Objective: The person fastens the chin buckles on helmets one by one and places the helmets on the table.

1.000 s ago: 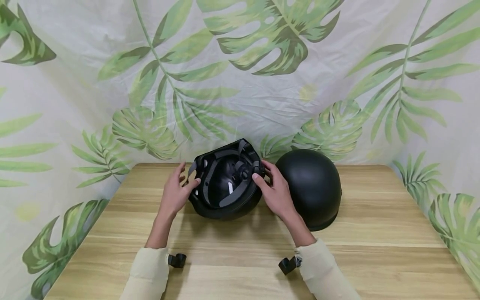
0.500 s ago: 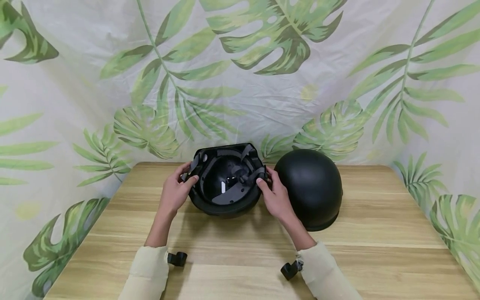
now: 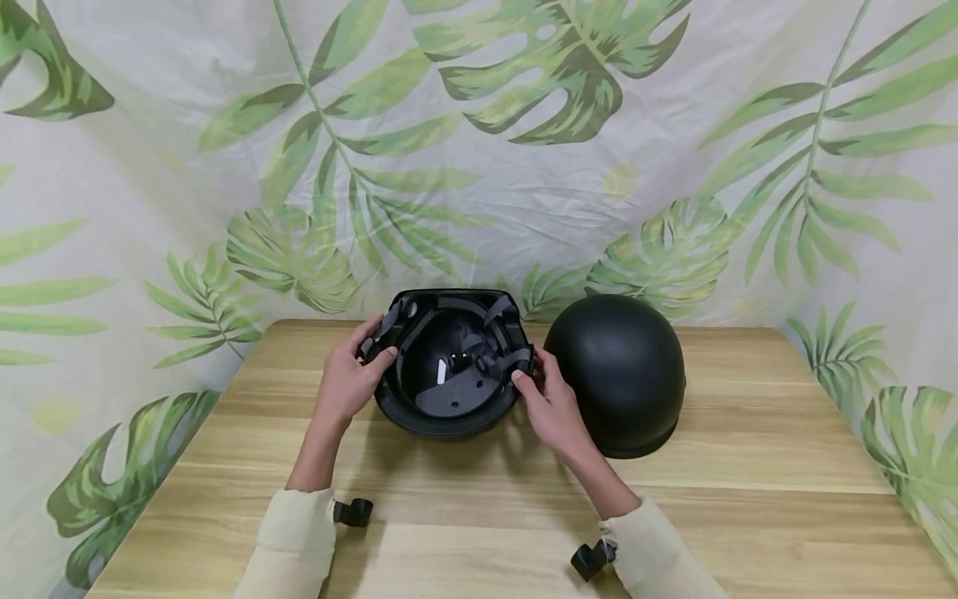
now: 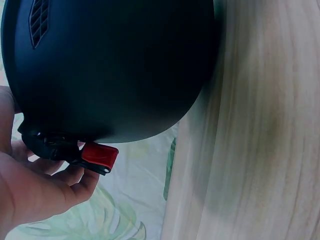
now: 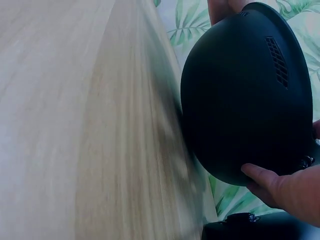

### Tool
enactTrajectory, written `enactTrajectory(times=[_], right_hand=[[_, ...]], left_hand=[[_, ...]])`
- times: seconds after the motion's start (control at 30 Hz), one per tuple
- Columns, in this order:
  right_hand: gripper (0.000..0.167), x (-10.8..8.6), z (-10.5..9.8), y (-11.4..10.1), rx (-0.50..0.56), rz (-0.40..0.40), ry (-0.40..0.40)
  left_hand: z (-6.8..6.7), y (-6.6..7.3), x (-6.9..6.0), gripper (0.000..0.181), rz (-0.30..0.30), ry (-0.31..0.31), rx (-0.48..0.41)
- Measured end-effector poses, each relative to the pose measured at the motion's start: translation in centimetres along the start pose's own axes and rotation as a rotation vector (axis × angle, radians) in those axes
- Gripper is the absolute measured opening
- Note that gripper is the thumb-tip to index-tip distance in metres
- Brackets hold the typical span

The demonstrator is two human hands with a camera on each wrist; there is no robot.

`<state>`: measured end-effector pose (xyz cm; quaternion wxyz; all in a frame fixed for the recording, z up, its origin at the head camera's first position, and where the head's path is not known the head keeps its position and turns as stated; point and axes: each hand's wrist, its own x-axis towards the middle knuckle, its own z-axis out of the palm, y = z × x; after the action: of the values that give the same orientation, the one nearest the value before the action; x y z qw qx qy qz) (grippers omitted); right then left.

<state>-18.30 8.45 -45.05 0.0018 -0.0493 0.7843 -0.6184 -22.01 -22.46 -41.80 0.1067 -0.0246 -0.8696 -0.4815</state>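
We note left hand (image 3: 348, 374) and right hand (image 3: 552, 403), fingers curled, gripping the upturned helmet (image 3: 437, 395) by opposite sides; domed helmet (image 3: 619, 374) sits just beside.

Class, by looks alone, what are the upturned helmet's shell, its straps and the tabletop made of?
Shell: probably hard plastic; its outside looks smooth and matte black.
Straps: likely woven webbing, dull grey; they bend like flat ribbon.
Tabletop: wood or laminate, satin-looking; streaked grain fits both.

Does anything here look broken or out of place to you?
Nothing looks damaged or spilled. The black, hard-shelled helmet with grey straps is upside down, but it's being held that way; the smooth black dome-shaped helmet beside it sits dome-up.
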Motion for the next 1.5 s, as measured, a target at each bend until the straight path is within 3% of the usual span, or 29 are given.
enactTrajectory(times=[0.2, 0.4, 0.7, 0.93, 1.2, 1.33, 1.5], right_hand=[[0.062, -0.3, -0.3, -0.2, -0.030, 0.003, -0.023], [0.068, -0.5, -0.8, -1.4, -0.083, -0.065, -0.024], [0.062, 0.1, -0.8, -4.9, -0.302, -0.420, 0.099], [0.059, 2.1, 0.8, -7.2, -0.384, -0.564, 0.000], [0.055, 4.7, 1.6, -8.8, -0.490, -0.679, -0.147], [0.054, 6.1, 1.9, -8.8, -0.520, -0.697, -0.206], [0.056, 6.8, 2.0, -7.2, -0.525, -0.662, -0.218]], left_hand=[[-0.3, -0.1, 0.0, 0.060, 0.015, -0.006, 0.028], [-1.4, -0.7, -0.1, 0.059, 0.024, -0.057, 0.055], [-3.1, -1.6, -0.1, 0.058, 0.028, -0.131, 0.001], [-4.0, -2.3, -0.2, 0.059, 0.041, -0.168, -0.071], [-5.1, -3.9, -0.1, 0.055, 0.128, -0.195, -0.171], [-5.6, -4.5, -0.1, 0.056, 0.152, -0.234, -0.179], [-5.9, -5.1, -0.1, 0.062, 0.168, -0.318, -0.207]])
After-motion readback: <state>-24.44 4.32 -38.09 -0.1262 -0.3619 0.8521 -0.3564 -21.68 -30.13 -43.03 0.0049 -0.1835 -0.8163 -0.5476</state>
